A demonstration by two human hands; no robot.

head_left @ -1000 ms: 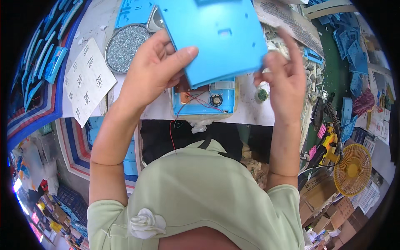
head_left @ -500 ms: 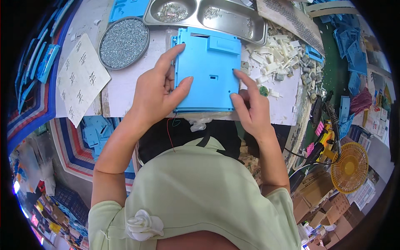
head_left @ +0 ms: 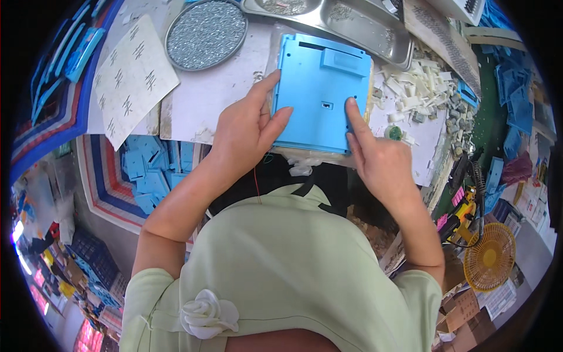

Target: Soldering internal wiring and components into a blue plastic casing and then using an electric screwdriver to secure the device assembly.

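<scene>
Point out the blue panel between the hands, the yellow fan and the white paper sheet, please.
Blue panel (head_left: 309, 94): head view, middle of its upper face.
Yellow fan (head_left: 490, 257): head view, middle of its round grille.
White paper sheet (head_left: 135, 82): head view, middle of its marked face.

Between your two hands (head_left: 249, 129), one blue plastic housing (head_left: 314, 82); around you, one round grey tray (head_left: 206, 68), one compartmented steel tray (head_left: 366, 34), one marked paper sheet (head_left: 136, 82), one yellow fan (head_left: 489, 257), one white fabric rose (head_left: 208, 314).
</scene>
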